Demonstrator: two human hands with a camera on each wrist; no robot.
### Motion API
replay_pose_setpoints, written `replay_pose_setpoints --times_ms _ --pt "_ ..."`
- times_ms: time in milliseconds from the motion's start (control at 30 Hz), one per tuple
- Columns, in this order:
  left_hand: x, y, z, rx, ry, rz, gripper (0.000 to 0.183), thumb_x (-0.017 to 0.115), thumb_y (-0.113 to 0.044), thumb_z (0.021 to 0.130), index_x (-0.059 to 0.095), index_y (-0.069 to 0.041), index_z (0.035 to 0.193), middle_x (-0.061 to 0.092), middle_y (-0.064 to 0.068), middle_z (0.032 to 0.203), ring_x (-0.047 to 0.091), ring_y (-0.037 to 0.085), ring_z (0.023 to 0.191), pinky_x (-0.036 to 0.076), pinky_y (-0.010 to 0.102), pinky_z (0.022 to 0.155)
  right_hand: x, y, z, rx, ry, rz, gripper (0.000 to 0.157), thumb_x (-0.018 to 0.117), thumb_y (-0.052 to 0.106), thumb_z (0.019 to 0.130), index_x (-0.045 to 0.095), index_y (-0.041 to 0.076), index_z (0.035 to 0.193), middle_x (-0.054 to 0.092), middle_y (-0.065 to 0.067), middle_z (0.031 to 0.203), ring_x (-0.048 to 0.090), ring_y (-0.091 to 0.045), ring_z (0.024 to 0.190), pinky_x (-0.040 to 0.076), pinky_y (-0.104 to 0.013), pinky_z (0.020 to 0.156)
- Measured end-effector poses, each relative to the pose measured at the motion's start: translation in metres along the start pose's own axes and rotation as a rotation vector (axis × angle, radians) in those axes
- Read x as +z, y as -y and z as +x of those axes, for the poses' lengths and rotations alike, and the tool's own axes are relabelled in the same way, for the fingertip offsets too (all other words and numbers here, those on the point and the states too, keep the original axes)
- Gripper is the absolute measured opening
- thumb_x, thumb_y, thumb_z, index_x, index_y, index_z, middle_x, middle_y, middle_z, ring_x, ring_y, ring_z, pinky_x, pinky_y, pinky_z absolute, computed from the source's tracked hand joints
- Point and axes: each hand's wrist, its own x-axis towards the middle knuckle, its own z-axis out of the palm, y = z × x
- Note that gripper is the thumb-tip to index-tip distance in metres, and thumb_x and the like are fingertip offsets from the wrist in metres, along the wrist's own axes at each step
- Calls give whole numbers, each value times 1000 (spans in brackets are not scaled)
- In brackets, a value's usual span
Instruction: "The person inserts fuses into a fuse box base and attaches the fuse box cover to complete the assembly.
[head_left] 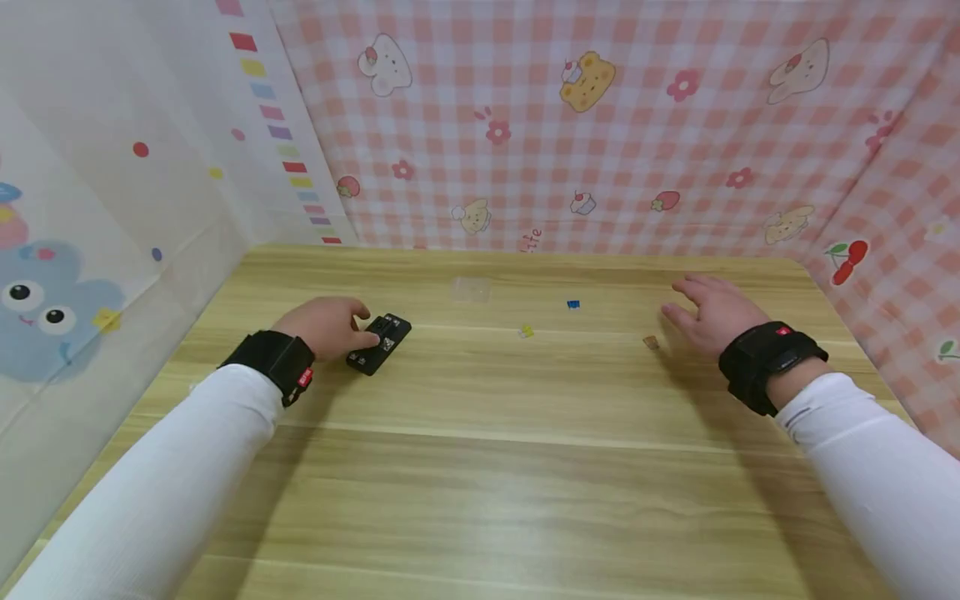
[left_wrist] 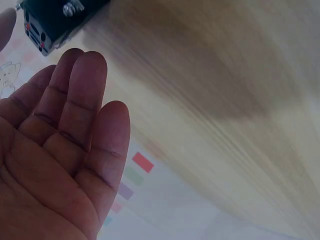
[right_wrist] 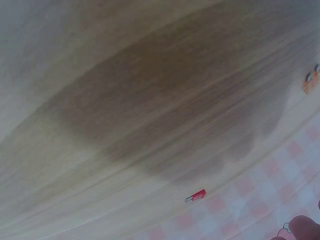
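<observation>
My left hand point(head_left: 324, 327) is at the near-left side of a small black block point(head_left: 378, 344) with pale markings and raised parts on top. The thumb overlaps the block in the head view. The left wrist view shows its fingers point(left_wrist: 80, 107) loosely extended beside the block, which has a silver knob and is cut off by the frame. To the right, my right hand point(head_left: 716, 317) hovers with relaxed fingers, holding nothing. A small orange piece point(head_left: 651, 342) lies just left of it. In the right wrist view, a small red piece point(right_wrist: 195, 195) with thin silver prongs lies near the table's far edge.
A flat transparent item point(head_left: 472, 289) lies toward the back of the wooden table point(head_left: 480, 483). Right of it are a tiny yellow piece point(head_left: 526, 331) and a tiny blue piece point(head_left: 573, 305). Checked pink cloth point(head_left: 517, 92) hangs behind the table, with patterned sheets at both sides.
</observation>
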Motion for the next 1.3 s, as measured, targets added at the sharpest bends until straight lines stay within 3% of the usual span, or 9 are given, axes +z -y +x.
replay_pose_setpoints --times_ms 267,533,1300 --pt "6 -4 -2 -22 -1 13 55 68 -44 82 59 -4 119 66 9 102 56 21 84 46 44 78 2 -1 0 13 14 -1 61 39 42 99 37 -6 137 27 -31 142 20 -46 128 19 -59 103" --pt "10 -6 -1 -56 5 12 46 70 -43 79 64 -5 105 63 5 86 53 21 73 43 39 69 5 -3 0 25 10 4 60 40 41 99 39 -6 136 29 -32 141 23 -46 126 21 -60 102" --pt "13 -8 -1 -56 10 -8 44 67 -39 84 61 -7 114 63 6 90 54 21 76 44 40 74 12 -8 0 10 -5 5 54 45 35 98 44 -7 133 34 -33 137 28 -45 125 26 -58 101"
